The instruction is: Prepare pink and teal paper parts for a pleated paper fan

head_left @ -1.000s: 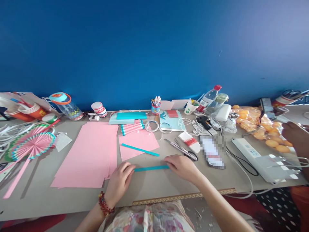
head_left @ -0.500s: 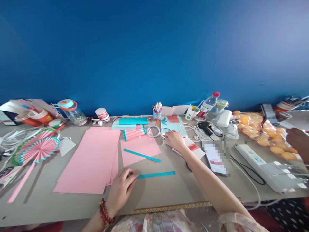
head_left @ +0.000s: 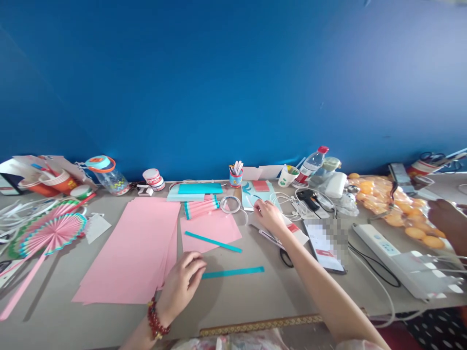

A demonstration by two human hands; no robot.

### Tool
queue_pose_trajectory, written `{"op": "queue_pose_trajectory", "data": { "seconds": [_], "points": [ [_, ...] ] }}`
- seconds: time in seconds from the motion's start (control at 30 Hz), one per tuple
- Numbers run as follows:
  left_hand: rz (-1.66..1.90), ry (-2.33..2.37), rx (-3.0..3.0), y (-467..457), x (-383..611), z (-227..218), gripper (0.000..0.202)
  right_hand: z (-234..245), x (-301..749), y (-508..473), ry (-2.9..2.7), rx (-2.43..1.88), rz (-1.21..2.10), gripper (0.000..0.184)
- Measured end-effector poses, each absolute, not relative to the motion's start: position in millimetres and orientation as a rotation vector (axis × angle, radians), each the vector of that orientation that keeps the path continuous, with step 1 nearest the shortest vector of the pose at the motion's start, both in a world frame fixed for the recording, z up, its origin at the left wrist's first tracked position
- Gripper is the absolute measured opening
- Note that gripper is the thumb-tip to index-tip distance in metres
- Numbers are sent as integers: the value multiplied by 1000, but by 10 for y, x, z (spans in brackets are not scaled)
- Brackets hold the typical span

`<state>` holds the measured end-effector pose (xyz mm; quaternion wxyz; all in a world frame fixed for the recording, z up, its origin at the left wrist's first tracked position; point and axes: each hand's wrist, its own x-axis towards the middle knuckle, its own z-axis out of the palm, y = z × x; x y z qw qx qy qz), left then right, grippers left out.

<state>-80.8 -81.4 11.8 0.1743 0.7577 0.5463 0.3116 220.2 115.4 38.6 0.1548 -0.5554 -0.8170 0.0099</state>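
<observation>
My left hand (head_left: 183,281) rests on the table with its fingers curled at the left end of a teal paper strip (head_left: 235,272). Its fingertips cover that end. A second teal strip (head_left: 213,241) lies slanted over a small pink sheet (head_left: 226,227). Farther forward, my right hand (head_left: 268,216) reaches to the near edge of a pale blue sheet (head_left: 270,187). Its fingers are bent downward and closed; what they hold, if anything, is hidden. Scissors (head_left: 268,236) lie partly under my right forearm. Clear tape rolls (head_left: 230,204) are left of that hand.
A stack of large pink sheets (head_left: 127,248) lies left, beside a folded pink fan (head_left: 54,233). A phone (head_left: 323,245), a power strip (head_left: 386,257) and bagged orange balls (head_left: 394,204) are right. Another person's hand (head_left: 447,221) is at the right edge. A pen cup (head_left: 236,176) stands behind.
The view has shifted slightly. My right hand has moved a little away from the tape rolls, and the scissors show more beside the forearm. My left hand stays by the strip's end.
</observation>
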Motion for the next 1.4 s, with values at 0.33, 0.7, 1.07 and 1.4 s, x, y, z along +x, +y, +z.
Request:
{"op": "queue_pose_trajectory", "data": {
  "seconds": [0.33,0.7,1.07,1.4],
  "points": [
    [877,1524,2153,-775,-779,87,21,334,2278,1190,-2352,-1537,-16,20],
    [913,1473,2121,-748,-768,45,24,491,2361,1942,-2385,-1499,-76,32],
    [866,1463,2125,-767,-788,47,23,305,1772,1581,-2703,-1061,169,18],
    [929,1385,2138,-754,-830,165,25,808,2101,1315,-2480,-1061,258,27]
  ]
}}
